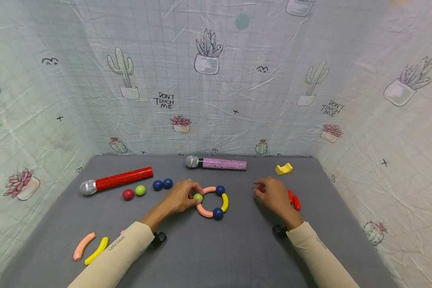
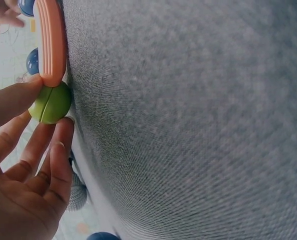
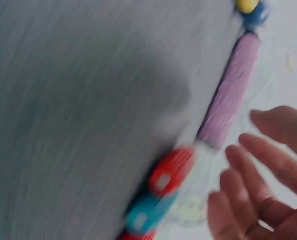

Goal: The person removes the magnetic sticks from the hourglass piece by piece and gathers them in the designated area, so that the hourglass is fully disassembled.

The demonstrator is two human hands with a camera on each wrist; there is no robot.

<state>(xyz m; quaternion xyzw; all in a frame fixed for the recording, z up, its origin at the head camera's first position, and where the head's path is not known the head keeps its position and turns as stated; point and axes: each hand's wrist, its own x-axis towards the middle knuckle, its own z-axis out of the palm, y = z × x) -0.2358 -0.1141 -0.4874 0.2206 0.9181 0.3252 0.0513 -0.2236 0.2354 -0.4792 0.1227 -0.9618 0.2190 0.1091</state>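
Observation:
A ring of curved rods and balls lies on the grey table. It has salmon curved rods (image 1: 204, 211), a yellow curved rod (image 1: 225, 203), blue balls (image 1: 218, 213) and a green ball (image 1: 198, 197). My left hand (image 1: 181, 196) pinches that green ball between thumb and fingers; in the left wrist view a salmon rod (image 2: 52, 42) meets the ball (image 2: 52, 104). To the right, my right hand (image 1: 273, 196) hovers with relaxed fingers and holds nothing. Below it in the right wrist view, blurred, are a red piece (image 3: 172, 170) and a teal piece (image 3: 148, 212).
A red microphone (image 1: 124, 178) lies left, a pink glittery microphone (image 1: 225, 163) at the back. Loose blue balls (image 1: 158, 185), a red ball (image 1: 128, 195) and another green ball (image 1: 140, 190) sit left. Loose curved rods (image 1: 84, 246) lie front left, a yellow cradle-shaped block (image 1: 284, 169) back right.

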